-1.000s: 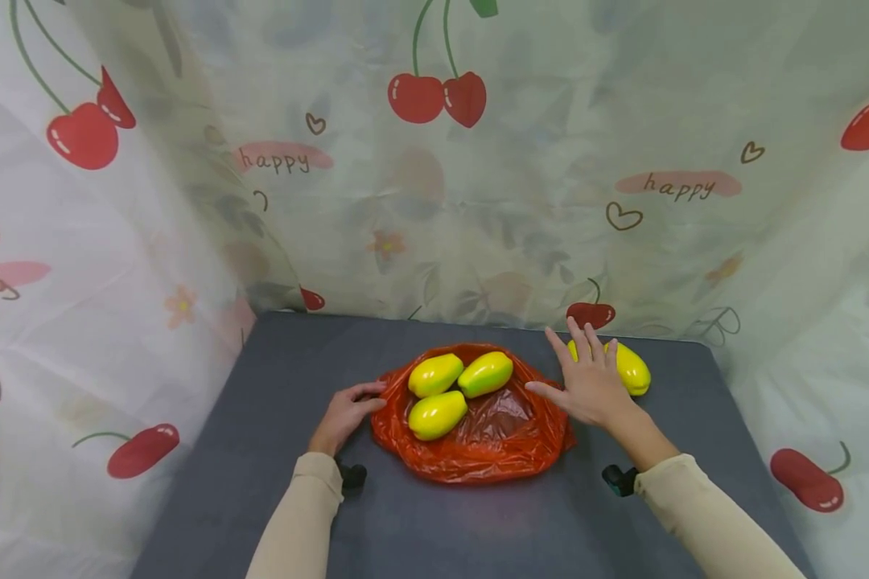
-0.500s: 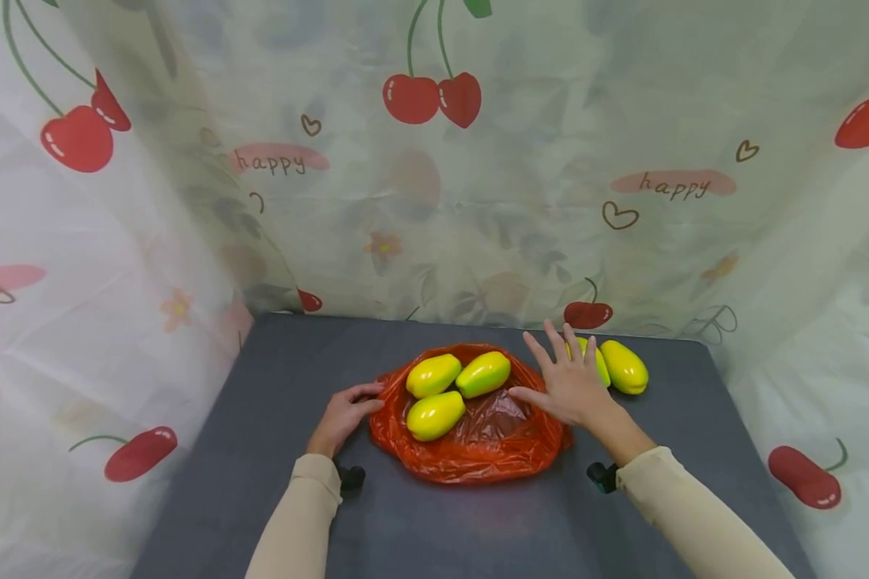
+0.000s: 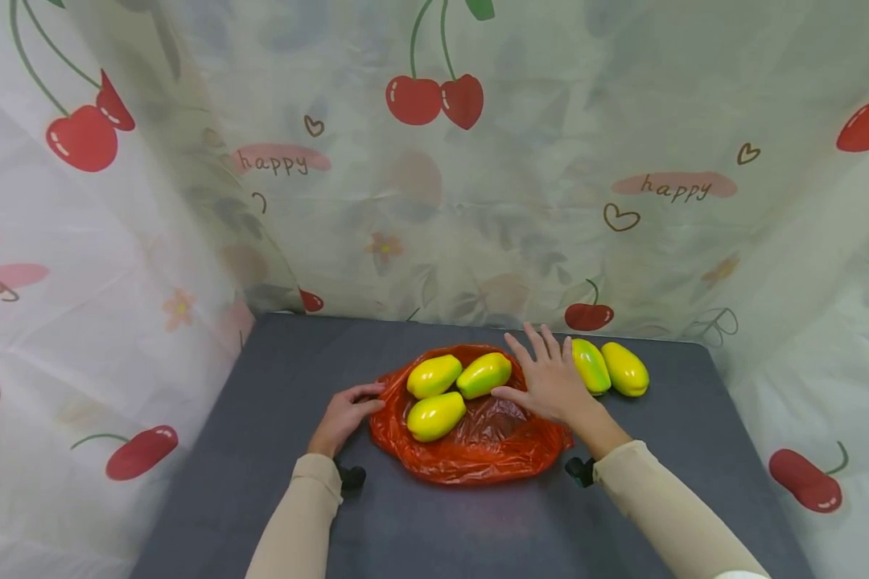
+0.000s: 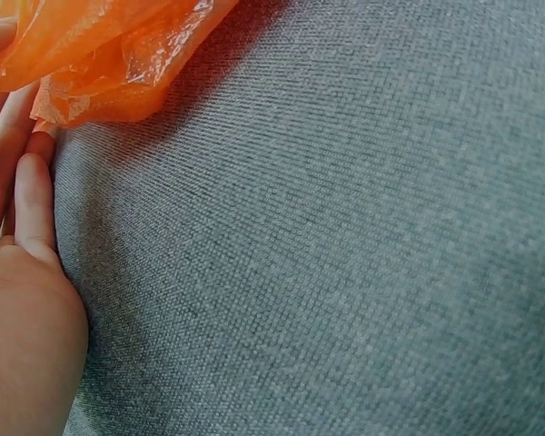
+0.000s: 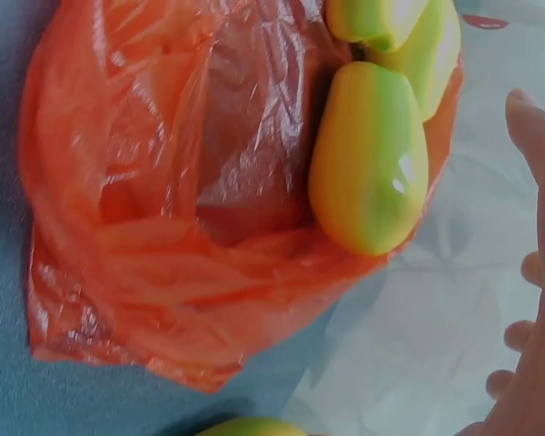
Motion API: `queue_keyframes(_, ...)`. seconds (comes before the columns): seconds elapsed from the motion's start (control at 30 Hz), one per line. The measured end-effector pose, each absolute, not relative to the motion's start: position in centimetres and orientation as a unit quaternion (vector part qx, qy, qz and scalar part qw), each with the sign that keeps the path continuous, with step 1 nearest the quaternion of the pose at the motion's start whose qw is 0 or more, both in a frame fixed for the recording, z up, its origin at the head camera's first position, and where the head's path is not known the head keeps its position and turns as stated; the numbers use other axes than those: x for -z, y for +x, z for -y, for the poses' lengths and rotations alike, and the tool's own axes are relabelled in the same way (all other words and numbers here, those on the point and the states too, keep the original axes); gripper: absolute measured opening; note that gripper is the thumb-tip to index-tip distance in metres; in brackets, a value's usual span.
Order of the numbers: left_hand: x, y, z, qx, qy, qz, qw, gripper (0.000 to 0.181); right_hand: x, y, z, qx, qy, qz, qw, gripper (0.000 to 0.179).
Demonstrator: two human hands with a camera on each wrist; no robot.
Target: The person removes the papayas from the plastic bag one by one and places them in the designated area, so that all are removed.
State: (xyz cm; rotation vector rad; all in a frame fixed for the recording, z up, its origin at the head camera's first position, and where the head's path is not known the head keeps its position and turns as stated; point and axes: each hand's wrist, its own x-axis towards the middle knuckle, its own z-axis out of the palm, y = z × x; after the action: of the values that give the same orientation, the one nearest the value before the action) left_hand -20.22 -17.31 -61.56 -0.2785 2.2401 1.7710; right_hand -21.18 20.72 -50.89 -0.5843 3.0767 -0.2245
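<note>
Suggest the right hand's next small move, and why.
Probably lower the right hand onto the nearest glossy yellow-green oval fruit in the red plastic bag: that hand is open and empty near it, while the left hand pinches the bag's edge.

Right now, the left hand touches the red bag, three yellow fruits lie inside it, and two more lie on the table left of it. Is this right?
Not entirely: the two other fruits lie on the table right of the red bag, as the head view shows. The left hand does touch the bag, and three yellow fruits lie inside.
</note>
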Motion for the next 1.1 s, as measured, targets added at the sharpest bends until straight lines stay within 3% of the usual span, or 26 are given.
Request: queue_keyframes(1.1, 61.6, -20.3, 17.5, -0.623, -0.099, -0.762, 0.147, 0.036, 54.5, -23.3, -16.9, 0.234, -0.178, -0.955, 0.042, 0.080)
